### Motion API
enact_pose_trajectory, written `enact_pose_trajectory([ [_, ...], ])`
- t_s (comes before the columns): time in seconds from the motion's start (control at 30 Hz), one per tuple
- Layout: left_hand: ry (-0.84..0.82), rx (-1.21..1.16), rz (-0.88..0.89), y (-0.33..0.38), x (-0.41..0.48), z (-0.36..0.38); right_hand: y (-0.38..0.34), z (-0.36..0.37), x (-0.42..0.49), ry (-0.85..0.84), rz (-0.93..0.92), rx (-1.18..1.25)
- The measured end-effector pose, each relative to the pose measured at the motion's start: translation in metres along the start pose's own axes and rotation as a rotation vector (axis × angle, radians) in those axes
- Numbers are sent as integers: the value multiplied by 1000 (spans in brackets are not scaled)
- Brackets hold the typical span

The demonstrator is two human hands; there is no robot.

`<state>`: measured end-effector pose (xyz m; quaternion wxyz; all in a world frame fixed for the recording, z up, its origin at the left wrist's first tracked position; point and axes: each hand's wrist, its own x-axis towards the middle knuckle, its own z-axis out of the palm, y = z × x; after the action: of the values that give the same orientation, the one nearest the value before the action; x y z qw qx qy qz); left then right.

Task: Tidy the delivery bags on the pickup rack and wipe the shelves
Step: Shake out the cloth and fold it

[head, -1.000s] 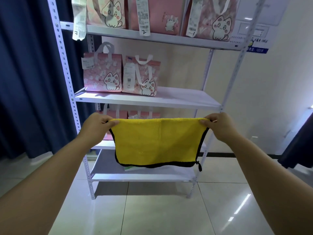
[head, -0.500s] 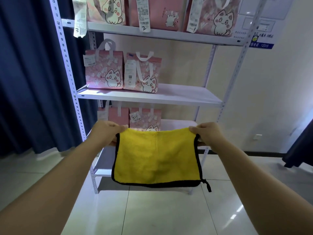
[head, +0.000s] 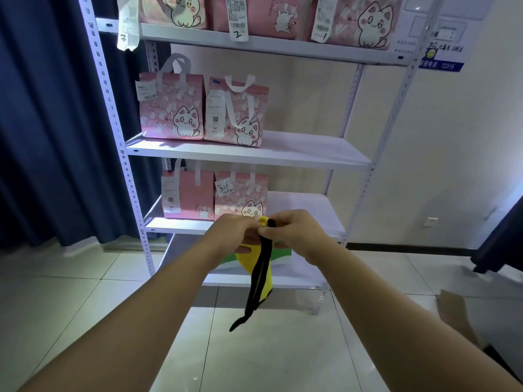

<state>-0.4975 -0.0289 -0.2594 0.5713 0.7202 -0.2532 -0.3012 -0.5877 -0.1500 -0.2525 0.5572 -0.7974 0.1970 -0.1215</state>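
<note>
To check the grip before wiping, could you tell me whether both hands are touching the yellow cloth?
Touching. The head view shows the left hand and the right hand pinching the top of the yellow cloth between them, and it hangs folded below.

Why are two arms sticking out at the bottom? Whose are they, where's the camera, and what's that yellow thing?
There is no machine here. The arms belong to a person who wears a camera on their head, so the picture shows what they see looking forward and down. That is why the arms seem to grow out of the bottom edge.

The left hand and right hand are close together. Both pinch the top of a yellow cloth with a black edge, which hangs down folded.

In front stands a white metal rack. On its shelves are pink bags with cartoon cats: two on the middle shelf, two on the shelf below, and more at the top, partly cut off. Paper slips with numbers hang from some. A dark blue curtain hangs on the left.
</note>
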Motion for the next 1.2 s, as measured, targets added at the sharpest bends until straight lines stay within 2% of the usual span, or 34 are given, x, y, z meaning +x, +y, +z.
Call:
enact_pose_trajectory([
  [0.1, -64, 31, -21, 0, -6, 5, 9, 0, -5, 78, -92, -155],
  [0.23, -120, 170, 64, -1, -9, 10, 21, -11, -6, 136, -107, -195],
  [0.33, -41, 412, 251, -7, -7, 9, 26, -25, -9, 147, -113, -211],
  [0.43, 69, 468, 279, -21, -2, 5, 30, -37, -13, 176, -134, -220],
  [0.53, 83, 661, 282, -40, 1, 5, 33, -50, -15, 207, -161, -178],
  [0.7, 58, 633, 428, -39, 3, 19, 40, -72, -11, 250, -151, -60],
  [0.8, 9, 716, 503, -33, 12, 29, 44, -85, -4, 272, -163, -23],
  [0.93, 23, 685, 440, -22, 42, 32, 43, -103, 10, 268, -182, 55],
  [1.03, -15, 735, 459, -10, 71, 28, 40, -118, 28, 258, -186, 115],
  [1.13, -39, 774, 449, 5, 104, 22, 41, -137, 51, 257, -223, 52],
  [1.2, -12, 714, 462, 21, 130, 17, 43, -153, 70, 275, -234, -58],
])
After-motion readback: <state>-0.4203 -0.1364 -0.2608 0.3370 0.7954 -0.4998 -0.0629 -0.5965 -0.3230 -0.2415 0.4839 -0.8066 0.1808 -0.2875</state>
